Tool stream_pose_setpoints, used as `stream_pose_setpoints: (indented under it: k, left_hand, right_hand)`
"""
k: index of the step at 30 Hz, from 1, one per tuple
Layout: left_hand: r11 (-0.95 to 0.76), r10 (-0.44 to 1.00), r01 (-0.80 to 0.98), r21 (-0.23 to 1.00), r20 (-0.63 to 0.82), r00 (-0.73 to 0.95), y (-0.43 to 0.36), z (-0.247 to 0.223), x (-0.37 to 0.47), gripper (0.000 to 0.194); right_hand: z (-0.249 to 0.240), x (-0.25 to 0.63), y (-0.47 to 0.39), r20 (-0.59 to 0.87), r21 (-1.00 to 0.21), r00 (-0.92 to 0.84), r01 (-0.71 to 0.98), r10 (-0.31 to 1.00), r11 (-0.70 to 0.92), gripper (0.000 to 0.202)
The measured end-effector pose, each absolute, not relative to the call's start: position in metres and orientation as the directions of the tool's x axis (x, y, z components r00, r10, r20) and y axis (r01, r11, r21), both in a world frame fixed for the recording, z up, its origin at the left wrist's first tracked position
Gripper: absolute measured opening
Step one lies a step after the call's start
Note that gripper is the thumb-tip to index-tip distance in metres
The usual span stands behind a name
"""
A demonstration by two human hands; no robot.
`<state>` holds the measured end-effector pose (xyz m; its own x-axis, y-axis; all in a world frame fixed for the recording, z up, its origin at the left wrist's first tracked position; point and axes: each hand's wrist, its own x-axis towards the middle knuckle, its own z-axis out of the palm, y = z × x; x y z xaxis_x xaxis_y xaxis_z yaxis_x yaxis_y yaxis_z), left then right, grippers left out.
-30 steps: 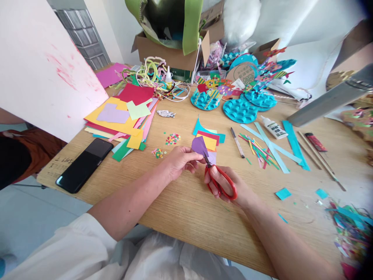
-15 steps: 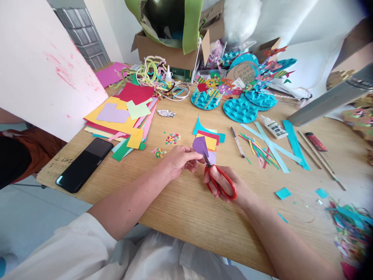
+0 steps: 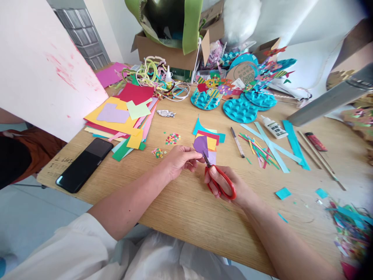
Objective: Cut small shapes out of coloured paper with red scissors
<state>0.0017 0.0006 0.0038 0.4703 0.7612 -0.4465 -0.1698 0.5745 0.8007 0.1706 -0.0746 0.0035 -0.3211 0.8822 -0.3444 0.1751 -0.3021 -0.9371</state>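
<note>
A small piece of purple paper [image 3: 201,144] is pinched between the thumb and fingers of my left hand [image 3: 184,160], raised over the table's middle. My right hand [image 3: 223,182] grips red-handled scissors [image 3: 230,191], whose blades meet the lower edge of the purple paper. Beneath and behind the paper lie yellow, red, lilac and blue paper scraps [image 3: 223,137]. Two small heaps of coloured paper dots [image 3: 173,138] rest just beyond my left hand.
Stacked coloured paper [image 3: 113,124] and a black phone [image 3: 84,165] lie at left. A pen [image 3: 237,142], paper strips, glue bottle [image 3: 274,127] and sticks are at right. Blue egg-carton crafts [image 3: 240,109] and a cardboard box [image 3: 171,49] stand behind.
The scissors and my right hand have shifted very slightly to the left. The purple paper has turned a little, while my left hand stays nearly still.
</note>
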Motion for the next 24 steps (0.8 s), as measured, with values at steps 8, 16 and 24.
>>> stream_pose_setpoints:
  k: [8,16,24]
  left_hand:
    - [0.558,0.769,-0.138,0.818,-0.448,0.456,0.001,0.0049,0.0017,0.009]
    - [0.531,0.781,-0.113,0.84,-0.433,0.449,0.0008,0.0045,0.0022,0.011]
    - [0.532,0.781,-0.098,0.841,-0.443,0.439,0.0004,0.0053,0.0023,0.01]
  right_hand:
    - [0.0053,0.1686,-0.0735,-0.348,-0.935,-0.313,0.192,0.884,-0.3,0.057]
    - [0.0071,0.1677,-0.0737,-0.338,-0.934,-0.306,0.223,0.89,-0.278,0.057]
    - [0.0048,0.1685,-0.0728,-0.341,-0.925,-0.285,0.271,0.896,-0.265,0.059]
